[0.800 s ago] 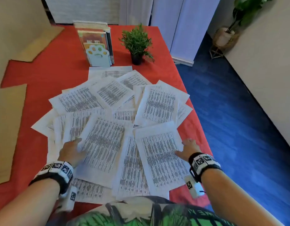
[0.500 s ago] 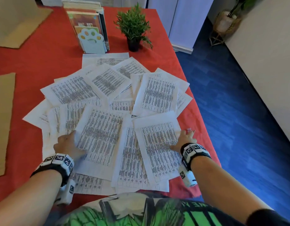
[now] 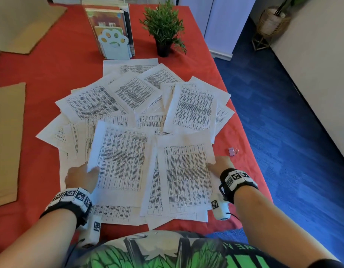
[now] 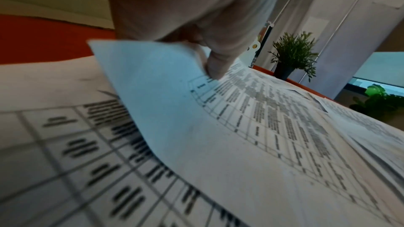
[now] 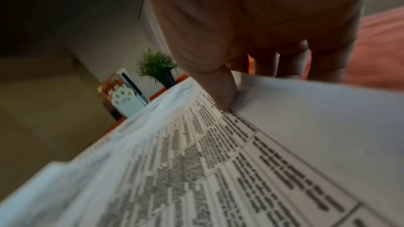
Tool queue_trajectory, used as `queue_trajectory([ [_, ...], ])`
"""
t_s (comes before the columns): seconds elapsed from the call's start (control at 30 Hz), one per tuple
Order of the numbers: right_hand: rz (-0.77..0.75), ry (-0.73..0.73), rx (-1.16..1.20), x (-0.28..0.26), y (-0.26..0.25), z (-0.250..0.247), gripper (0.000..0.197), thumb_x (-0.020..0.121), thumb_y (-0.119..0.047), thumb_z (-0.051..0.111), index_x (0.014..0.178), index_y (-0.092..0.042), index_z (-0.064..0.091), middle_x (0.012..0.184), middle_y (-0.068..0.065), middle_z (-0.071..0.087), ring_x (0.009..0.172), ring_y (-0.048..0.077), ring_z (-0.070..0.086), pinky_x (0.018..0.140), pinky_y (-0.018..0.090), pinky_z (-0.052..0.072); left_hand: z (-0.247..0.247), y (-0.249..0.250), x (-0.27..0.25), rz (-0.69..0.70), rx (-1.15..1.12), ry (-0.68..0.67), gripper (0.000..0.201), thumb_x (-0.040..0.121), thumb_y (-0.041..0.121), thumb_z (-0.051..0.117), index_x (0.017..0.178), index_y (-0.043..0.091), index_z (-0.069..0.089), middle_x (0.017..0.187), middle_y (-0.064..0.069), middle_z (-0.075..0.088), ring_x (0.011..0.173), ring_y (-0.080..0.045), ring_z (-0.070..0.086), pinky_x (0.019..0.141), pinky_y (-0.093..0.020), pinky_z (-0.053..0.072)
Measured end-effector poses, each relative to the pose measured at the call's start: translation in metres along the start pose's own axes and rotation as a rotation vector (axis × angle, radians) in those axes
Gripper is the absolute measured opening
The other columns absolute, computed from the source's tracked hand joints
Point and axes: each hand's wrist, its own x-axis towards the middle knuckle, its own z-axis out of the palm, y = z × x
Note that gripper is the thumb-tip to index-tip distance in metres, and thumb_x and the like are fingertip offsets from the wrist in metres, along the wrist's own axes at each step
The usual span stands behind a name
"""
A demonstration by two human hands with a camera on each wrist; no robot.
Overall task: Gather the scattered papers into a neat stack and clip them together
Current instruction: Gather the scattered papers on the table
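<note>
Red cloth covers the tabletop point(image 3: 51, 74), which is bordered on its right by blue flooring point(image 3: 283, 132). Printed papers point(image 3: 140, 105) are spread over the middle of the tabletop in an overlapping fan, each sheet filled with tables of small text. Two sheets nearest the person are being handled. The left sheet point(image 3: 121, 159) is pinched at its left edge by the left hand point(image 3: 81, 176): in the left wrist view the thumb point(image 4: 216, 65) is seen pressed on top of the page while the other fingers are hidden beneath it, and that edge is lifted clear of the papers below. The right sheet point(image 3: 186, 175) is gripped at its right edge by the right hand point(image 3: 219, 164), whose thumb point(image 5: 223, 91) is pressed on the printed face with the fingers tucked under the paper. A small pink binder clip point(image 3: 232, 151) is seen lying on the cloth just beyond the right hand, apart from the papers. At the far end of the tabletop, a row of books point(image 3: 109, 22) is held upright by a pale paw-shaped bookend point(image 3: 113, 44), and a small potted plant point(image 3: 164, 28) is set just beside them. Brown cardboard pieces point(image 3: 7, 142) are laid along the left side.
</note>
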Motion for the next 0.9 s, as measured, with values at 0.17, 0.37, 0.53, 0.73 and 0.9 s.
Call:
queue_trajectory([
  [0.17, 0.032, 0.01, 0.064, -0.013, -0.014, 0.022, 0.04, 0.089, -0.028, 0.059, 0.122, -0.006, 0.053, 0.136, 0.016, 0.028, 0.096, 0.031, 0.055, 0.089, 0.035, 0.051, 0.002, -0.012, -0.008, -0.021, 0.047, 0.039, 0.045, 0.085, 0.034, 0.061, 0.115, 0.0, 0.064, 0.147, -0.018, 0.032, 0.128, -0.035, 0.035, 0.103, -0.043, 0.036],
  [0.37, -0.063, 0.014, 0.048, -0.023, -0.03, 0.04, 0.016, 0.088, -0.009, 0.054, 0.104, -0.005, 0.051, 0.125, 0.014, 0.034, 0.073, 0.018, 0.047, 0.065, 0.02, 0.043, 0.004, -0.006, -0.014, 0.096, -0.026, 0.088, 0.033, 0.071, 0.022, 0.075, 0.054, 0.011, 0.049, 0.105, -0.024, 0.058, 0.09, -0.033, 0.057, 0.073, -0.037, 0.05],
  [0.53, -0.171, 0.203, 0.134, -0.024, -0.043, 0.037, 0.016, 0.083, -0.001, 0.048, 0.077, -0.016, 0.048, 0.098, 0.009, 0.058, 0.075, 0.022, 0.054, 0.065, 0.03, 0.047, -0.007, -0.009, -0.015, 0.152, -0.161, 0.17, 0.019, 0.083, 0.011, 0.065, 0.099, 0.0, 0.066, 0.097, -0.021, 0.067, 0.082, -0.037, 0.061, 0.072, -0.039, 0.049],
  [0.73, -0.313, 0.225, 0.546, -0.032, -0.053, 0.018, 0.073, 0.086, -0.002, 0.051, 0.142, -0.04, 0.024, 0.11, 0.0, 0.057, 0.089, 0.024, 0.061, 0.075, 0.039, 0.056, -0.03, -0.017, -0.016, 0.096, -0.455, 0.16, 0.076, 0.088, -0.002, 0.056, 0.148, 0.027, 0.017, 0.127, -0.024, 0.054, 0.108, -0.042, 0.057, 0.089, -0.046, 0.045],
  [0.9, -0.338, 0.331, 0.501, -0.015, -0.069, 0.005, 0.021, 0.091, -0.009, 0.052, 0.111, -0.003, 0.056, 0.101, 0.012, 0.057, 0.09, 0.029, 0.058, 0.075, 0.039, 0.051, -0.037, -0.023, 0.007, 0.162, -0.376, 0.107, 0.03, 0.092, 0.013, 0.052, 0.121, 0.009, 0.057, 0.115, -0.02, 0.064, 0.098, -0.034, 0.059, 0.086, -0.04, 0.047],
])
